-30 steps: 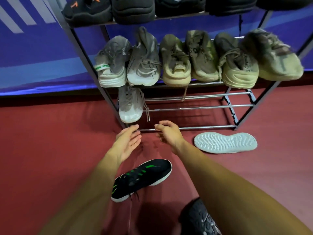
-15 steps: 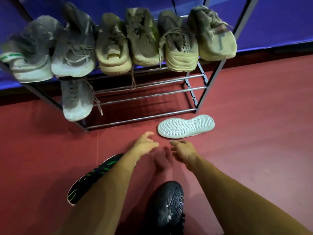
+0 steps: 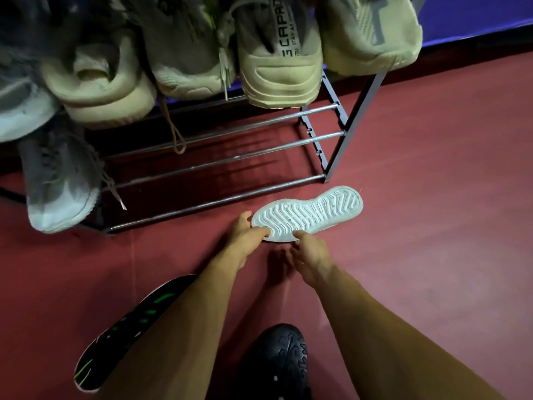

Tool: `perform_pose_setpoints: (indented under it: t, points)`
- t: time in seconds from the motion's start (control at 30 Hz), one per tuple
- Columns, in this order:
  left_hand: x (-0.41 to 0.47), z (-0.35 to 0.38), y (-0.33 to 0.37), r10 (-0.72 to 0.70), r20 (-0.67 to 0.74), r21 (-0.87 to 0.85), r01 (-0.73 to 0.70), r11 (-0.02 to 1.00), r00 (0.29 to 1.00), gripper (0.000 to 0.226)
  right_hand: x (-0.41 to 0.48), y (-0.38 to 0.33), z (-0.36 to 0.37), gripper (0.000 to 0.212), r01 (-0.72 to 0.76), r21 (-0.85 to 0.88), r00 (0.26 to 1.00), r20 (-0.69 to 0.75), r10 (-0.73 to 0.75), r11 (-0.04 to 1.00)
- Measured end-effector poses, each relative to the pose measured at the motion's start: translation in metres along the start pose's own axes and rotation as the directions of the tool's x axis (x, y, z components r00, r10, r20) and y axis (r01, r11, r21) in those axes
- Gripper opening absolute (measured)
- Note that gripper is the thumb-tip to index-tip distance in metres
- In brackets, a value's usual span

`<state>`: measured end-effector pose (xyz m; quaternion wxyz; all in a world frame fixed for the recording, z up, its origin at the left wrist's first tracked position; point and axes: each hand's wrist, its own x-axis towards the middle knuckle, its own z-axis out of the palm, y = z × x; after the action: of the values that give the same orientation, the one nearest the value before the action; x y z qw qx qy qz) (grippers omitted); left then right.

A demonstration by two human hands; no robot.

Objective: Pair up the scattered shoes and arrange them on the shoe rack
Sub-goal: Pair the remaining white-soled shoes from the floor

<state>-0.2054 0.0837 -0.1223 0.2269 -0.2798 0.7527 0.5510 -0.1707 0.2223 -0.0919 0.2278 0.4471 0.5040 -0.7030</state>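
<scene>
Shoes nearest, a black shoe and a green-striped shoe, lie unpaired. Beyond, the left hand grips the toe of the sole-up white shoe, likely to turn it. The right hand touches its edge, grip unclear, just before the rack.

the left forearm and the right forearm are bare along all the length that shows. the left hand and the right hand are bare as well.

Red floor, upturned white shoe, shoe rack
</scene>
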Motion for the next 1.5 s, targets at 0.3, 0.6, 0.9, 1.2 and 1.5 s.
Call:
perform_pose_setpoints:
  t: [0.3,0.6,0.9,1.2,1.5]
  points:
    - [-0.028,-0.004,0.006,-0.024,0.11,-0.106,0.036,0.994,0.994,0.027,-0.006,0.007,-0.007,0.023,-0.036,-0.049,0.996,-0.088,0.032,0.998]
    - [-0.111,-0.035,0.033,0.159,0.256,-0.248,-0.094,0.964,0.954,0.035,-0.06,-0.016,-0.001,0.01,0.086,-0.083,0.991,0.108,-0.077,0.993]
    - [-0.183,-0.089,0.02,0.243,0.323,-0.36,-0.118,0.926,0.915,0.038,-0.125,0.002,0.001,0.061,0.112,-0.197,0.948,0.315,-0.045,0.974]
    - [-0.2,-0.151,-0.006,0.228,0.131,-0.661,-0.086,0.746,0.965,0.038,-0.13,-0.004,-0.012,0.086,0.139,0.115,0.962,0.219,-0.162,0.984]
    - [-0.204,-0.183,-0.02,0.248,0.019,-0.856,-0.112,0.504,0.969,0.036,-0.142,-0.026,-0.01,0.072,0.056,0.038,0.918,0.392,-0.066,0.998]
